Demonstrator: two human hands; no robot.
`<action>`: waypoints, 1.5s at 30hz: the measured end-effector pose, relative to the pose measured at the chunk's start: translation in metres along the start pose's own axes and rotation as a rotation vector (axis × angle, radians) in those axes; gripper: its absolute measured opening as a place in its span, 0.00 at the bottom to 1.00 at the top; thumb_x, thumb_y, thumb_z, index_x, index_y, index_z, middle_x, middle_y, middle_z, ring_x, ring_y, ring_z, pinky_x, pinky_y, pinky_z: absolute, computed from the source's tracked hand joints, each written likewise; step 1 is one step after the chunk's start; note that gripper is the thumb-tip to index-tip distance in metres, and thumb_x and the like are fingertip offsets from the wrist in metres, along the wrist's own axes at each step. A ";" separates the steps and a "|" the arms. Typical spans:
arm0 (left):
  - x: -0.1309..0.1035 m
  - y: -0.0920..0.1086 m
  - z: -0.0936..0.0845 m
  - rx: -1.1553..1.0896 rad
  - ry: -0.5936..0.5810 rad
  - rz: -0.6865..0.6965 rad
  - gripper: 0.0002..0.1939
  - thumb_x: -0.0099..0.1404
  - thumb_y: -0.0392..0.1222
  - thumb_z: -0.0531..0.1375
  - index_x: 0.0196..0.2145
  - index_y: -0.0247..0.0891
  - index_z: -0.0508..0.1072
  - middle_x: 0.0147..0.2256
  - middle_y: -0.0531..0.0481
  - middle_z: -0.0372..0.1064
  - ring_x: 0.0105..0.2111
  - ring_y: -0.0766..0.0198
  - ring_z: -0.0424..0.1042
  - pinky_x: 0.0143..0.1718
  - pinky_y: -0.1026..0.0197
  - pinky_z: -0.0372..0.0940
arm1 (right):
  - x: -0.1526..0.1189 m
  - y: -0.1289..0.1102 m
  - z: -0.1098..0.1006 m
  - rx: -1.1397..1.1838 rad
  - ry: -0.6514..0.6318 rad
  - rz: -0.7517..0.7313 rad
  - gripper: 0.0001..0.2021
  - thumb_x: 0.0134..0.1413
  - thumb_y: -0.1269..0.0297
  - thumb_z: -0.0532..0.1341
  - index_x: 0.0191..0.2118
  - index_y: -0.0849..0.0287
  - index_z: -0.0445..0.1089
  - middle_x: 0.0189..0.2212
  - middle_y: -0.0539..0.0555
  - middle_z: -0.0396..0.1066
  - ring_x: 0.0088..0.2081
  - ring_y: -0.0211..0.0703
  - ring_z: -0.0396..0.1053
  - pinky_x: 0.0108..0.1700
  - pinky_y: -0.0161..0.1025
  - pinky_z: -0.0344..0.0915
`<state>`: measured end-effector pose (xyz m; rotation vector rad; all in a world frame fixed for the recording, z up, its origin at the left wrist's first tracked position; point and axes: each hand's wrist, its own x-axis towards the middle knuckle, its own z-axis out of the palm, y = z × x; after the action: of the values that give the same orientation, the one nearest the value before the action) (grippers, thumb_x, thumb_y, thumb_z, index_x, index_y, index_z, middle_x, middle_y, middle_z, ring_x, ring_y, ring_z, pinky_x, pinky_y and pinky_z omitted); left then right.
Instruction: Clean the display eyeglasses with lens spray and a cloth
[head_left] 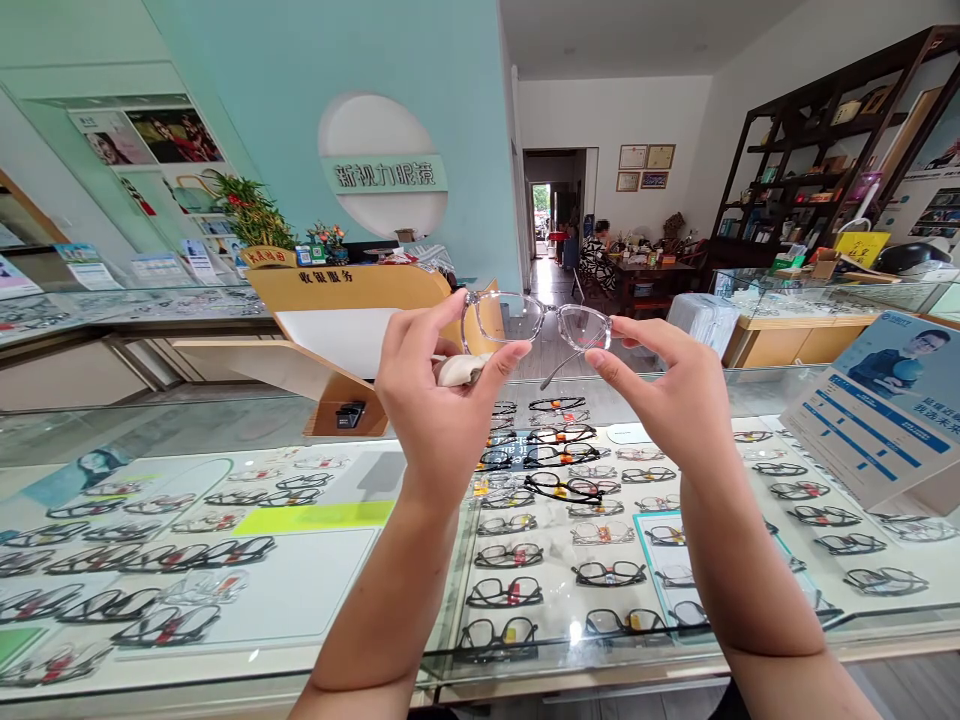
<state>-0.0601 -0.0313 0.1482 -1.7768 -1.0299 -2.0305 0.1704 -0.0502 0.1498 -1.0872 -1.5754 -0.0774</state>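
Between my two hands a pair of clear-framed eyeglasses [550, 312] is held up above the glass display counter, lenses facing me. My left hand [442, 400] grips the left end of the frame with thumb and fingers, and a pale folded cloth [459, 370] is tucked in the same hand. My right hand [664, 385] pinches the right end of the frame between thumb and forefinger. One dark temple arm hangs below the right lens. Below my hands, under the glass, several rows of eyeglasses [510, 555] are laid out.
The glass display counter [442, 640] runs across the front. A printed poster stand [874, 410] is on its right, and a wooden cashier sign board [352, 290] rises behind it. Another glass case [795, 325] is at the back right. A person [600, 250] sits by a far table.
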 end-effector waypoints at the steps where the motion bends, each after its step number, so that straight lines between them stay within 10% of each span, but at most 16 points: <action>1: 0.001 0.000 0.000 0.000 0.002 -0.005 0.30 0.62 0.59 0.78 0.57 0.46 0.82 0.44 0.47 0.75 0.32 0.62 0.69 0.37 0.54 0.69 | 0.000 0.000 0.001 0.004 0.014 -0.011 0.21 0.62 0.42 0.73 0.53 0.48 0.84 0.48 0.56 0.85 0.49 0.57 0.82 0.54 0.59 0.76; 11: 0.004 -0.008 0.001 -0.114 -0.166 -0.252 0.30 0.60 0.63 0.78 0.53 0.45 0.84 0.47 0.44 0.82 0.31 0.64 0.71 0.28 0.60 0.67 | -0.001 -0.002 0.010 -0.041 0.343 -0.226 0.22 0.65 0.48 0.72 0.60 0.48 0.79 0.49 0.57 0.82 0.48 0.53 0.80 0.54 0.57 0.78; 29: 0.005 -0.019 0.012 -0.301 -0.350 -0.282 0.33 0.62 0.63 0.76 0.58 0.43 0.81 0.51 0.39 0.84 0.28 0.64 0.74 0.23 0.62 0.65 | -0.009 -0.012 0.004 -0.092 0.328 -0.204 0.29 0.65 0.46 0.71 0.69 0.41 0.73 0.59 0.61 0.77 0.62 0.69 0.74 0.64 0.70 0.74; 40: -0.001 -0.021 0.022 -0.331 -0.258 -0.251 0.37 0.62 0.67 0.75 0.62 0.48 0.74 0.60 0.38 0.78 0.31 0.64 0.75 0.30 0.59 0.70 | -0.012 -0.013 0.008 -0.115 0.286 -0.223 0.32 0.64 0.47 0.72 0.71 0.41 0.71 0.65 0.61 0.74 0.69 0.73 0.68 0.64 0.71 0.74; 45: -0.007 -0.015 0.023 -0.175 -0.030 -0.118 0.39 0.63 0.67 0.75 0.65 0.51 0.70 0.62 0.40 0.73 0.32 0.64 0.74 0.34 0.56 0.71 | -0.009 -0.010 0.015 0.058 0.250 -0.173 0.27 0.71 0.51 0.65 0.72 0.41 0.69 0.67 0.60 0.73 0.67 0.64 0.71 0.61 0.66 0.77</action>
<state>-0.0500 -0.0076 0.1362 -1.8780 -1.0153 -2.2332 0.1519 -0.0525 0.1430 -0.8587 -1.4331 -0.2729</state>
